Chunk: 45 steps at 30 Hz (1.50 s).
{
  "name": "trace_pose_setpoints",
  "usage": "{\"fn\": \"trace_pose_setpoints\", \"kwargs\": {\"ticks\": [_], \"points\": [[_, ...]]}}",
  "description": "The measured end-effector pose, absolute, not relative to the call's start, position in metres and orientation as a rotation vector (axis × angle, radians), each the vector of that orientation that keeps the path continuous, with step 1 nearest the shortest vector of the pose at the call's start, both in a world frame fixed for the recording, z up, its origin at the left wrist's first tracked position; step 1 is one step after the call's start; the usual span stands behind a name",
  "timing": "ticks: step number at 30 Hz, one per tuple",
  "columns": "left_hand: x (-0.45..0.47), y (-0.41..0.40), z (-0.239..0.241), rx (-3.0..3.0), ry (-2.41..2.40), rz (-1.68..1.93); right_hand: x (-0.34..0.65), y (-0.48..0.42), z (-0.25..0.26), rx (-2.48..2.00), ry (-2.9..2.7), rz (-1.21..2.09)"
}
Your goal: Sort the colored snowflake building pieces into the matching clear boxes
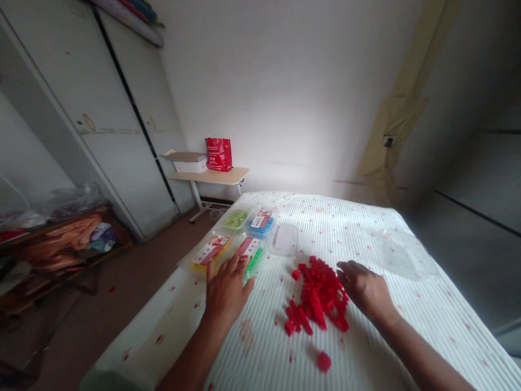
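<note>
A pile of red building bricks (319,293) lies on the white ribbed sheet of the bed (407,336). My right hand (366,290) rests palm down at the pile's right edge, fingers stretched toward the bricks, holding nothing. My left hand (226,288) lies flat with fingers spread, its tips on a clear box of green bricks (252,255). Next to it sits a box of yellow bricks (207,255). Behind them are a box of light-green bricks (236,218) and a box of blue bricks (260,222). One stray red brick (324,361) lies nearer to me.
An empty clear box (285,239) and a clear lid (401,255) lie on the bed. A small table (211,176) with a red bag (218,153) stands by the far wall. White wardrobes (109,125) and a cluttered low shelf (61,239) are at left.
</note>
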State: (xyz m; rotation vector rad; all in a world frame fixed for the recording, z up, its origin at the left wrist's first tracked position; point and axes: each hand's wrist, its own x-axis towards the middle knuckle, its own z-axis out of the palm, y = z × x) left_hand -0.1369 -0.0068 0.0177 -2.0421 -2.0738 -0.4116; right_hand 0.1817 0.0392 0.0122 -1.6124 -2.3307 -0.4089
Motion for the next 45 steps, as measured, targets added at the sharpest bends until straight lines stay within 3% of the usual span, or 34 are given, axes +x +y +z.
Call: {"fn": "trace_pose_setpoints", "kwargs": {"ticks": [6,12,23,32,38,40,45], "points": [[-0.134,-0.012,0.018,-2.024,-2.08,-0.278,0.113,0.061,0.041,-1.481,-2.561,-0.213],[-0.134,-0.03,0.02,-2.025,-2.074,-0.286,0.053,0.099,0.023,-1.703,-2.735,-0.201],[-0.142,-0.054,0.027,-2.113,-2.147,-0.398,0.042,0.082,0.026,-1.637,-2.767,-0.029],[-0.158,-0.069,-0.002,-2.127,-1.923,-0.635,0.012,0.072,0.034,-1.422,-2.358,0.704],[-0.164,-0.068,-0.028,-1.981,-2.1,-0.981,0.006,0.075,0.034,-1.363,-2.353,0.985],[-0.165,-0.067,-0.033,-1.955,-2.136,-1.092,0.014,0.081,0.037,-1.372,-2.476,0.863],[-0.173,-0.072,-0.028,-1.951,-2.095,-1.194,0.035,0.091,0.039,-1.605,-2.748,0.007]]}}
